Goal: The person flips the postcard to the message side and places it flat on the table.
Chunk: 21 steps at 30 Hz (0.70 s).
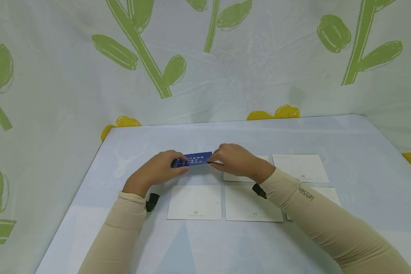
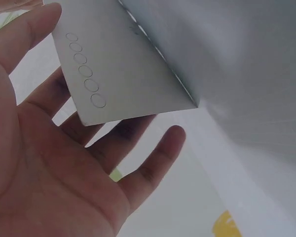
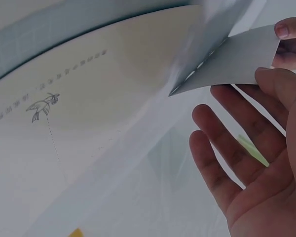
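Note:
A postcard [image 1: 203, 157], blue with white lettering on the side seen from the head, stands tilted up with its lower long edge close over the table. My left hand [image 1: 161, 166] pinches its left end and my right hand [image 1: 238, 161] its right end, thumbs on the near side. From the left wrist, the pale back of the postcard [image 2: 123, 74] shows a row of small circles, with fingers behind it. The right wrist view has the postcard [image 3: 239, 58] between thumb and fingers, the other fingers spread below.
Several white cards lie flat in two rows: one [image 1: 194, 203] in front of the left hand, one [image 1: 251, 207] beside it, one [image 1: 299, 167] at back right. My right forearm covers parts of others. Behind the table [image 1: 89, 220] rises a pale leaf-patterned sheet [image 1: 226, 87].

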Each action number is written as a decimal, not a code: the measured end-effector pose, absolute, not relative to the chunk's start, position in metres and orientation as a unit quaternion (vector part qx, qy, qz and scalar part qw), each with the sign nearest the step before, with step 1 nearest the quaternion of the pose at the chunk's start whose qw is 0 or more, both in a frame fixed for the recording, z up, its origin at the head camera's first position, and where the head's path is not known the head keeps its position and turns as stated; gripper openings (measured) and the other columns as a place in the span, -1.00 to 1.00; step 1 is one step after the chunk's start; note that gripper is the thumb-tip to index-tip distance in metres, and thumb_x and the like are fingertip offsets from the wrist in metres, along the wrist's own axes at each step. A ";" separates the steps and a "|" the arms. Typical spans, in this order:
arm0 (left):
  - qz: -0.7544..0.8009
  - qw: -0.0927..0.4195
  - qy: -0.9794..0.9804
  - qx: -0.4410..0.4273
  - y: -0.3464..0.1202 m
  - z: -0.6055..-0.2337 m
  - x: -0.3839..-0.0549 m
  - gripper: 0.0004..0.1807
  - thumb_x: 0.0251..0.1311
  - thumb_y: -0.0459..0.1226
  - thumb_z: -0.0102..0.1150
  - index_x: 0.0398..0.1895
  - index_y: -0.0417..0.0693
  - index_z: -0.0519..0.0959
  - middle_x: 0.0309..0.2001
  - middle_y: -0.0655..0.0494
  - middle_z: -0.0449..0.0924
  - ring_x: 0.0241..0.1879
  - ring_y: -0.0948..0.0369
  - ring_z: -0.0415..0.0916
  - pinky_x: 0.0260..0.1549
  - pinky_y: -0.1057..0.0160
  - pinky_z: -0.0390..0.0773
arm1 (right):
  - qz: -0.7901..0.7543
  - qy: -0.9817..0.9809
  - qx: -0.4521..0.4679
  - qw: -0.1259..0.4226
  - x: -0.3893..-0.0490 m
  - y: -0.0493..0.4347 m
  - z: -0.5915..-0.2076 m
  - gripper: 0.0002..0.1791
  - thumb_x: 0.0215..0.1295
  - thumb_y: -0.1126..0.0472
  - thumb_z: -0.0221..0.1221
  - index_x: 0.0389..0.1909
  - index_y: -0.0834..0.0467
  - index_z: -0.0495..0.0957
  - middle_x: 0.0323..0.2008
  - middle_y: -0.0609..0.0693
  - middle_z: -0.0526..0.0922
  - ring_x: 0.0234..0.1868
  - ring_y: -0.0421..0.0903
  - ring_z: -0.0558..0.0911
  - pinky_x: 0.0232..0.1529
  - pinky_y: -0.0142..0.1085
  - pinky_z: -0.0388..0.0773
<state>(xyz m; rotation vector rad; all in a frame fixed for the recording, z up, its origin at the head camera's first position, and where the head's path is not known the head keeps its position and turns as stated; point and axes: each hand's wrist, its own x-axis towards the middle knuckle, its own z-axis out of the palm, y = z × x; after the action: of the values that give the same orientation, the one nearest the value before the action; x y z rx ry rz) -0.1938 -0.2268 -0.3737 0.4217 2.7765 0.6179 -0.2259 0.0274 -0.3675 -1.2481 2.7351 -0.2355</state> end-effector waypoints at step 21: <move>0.247 0.024 0.945 0.212 -0.226 -0.367 -0.194 -0.82 0.23 -0.25 0.34 -0.12 -0.02 0.72 -0.11 0.14 0.71 -0.06 0.16 0.63 0.01 0.07 0.61 | -0.126 0.899 -0.419 -0.006 -0.227 0.033 -0.369 -0.81 0.35 0.20 0.27 -0.09 0.12 0.76 -0.17 -0.04 0.80 -0.15 -0.11 0.71 -0.11 -0.24 0.68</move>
<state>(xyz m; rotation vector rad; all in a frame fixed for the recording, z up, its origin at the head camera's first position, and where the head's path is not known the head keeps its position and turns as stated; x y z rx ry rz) -0.1936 -0.2255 -0.3668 0.6572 2.9254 0.7634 -0.2266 0.0330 -0.3688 -1.3216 2.8367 -0.3967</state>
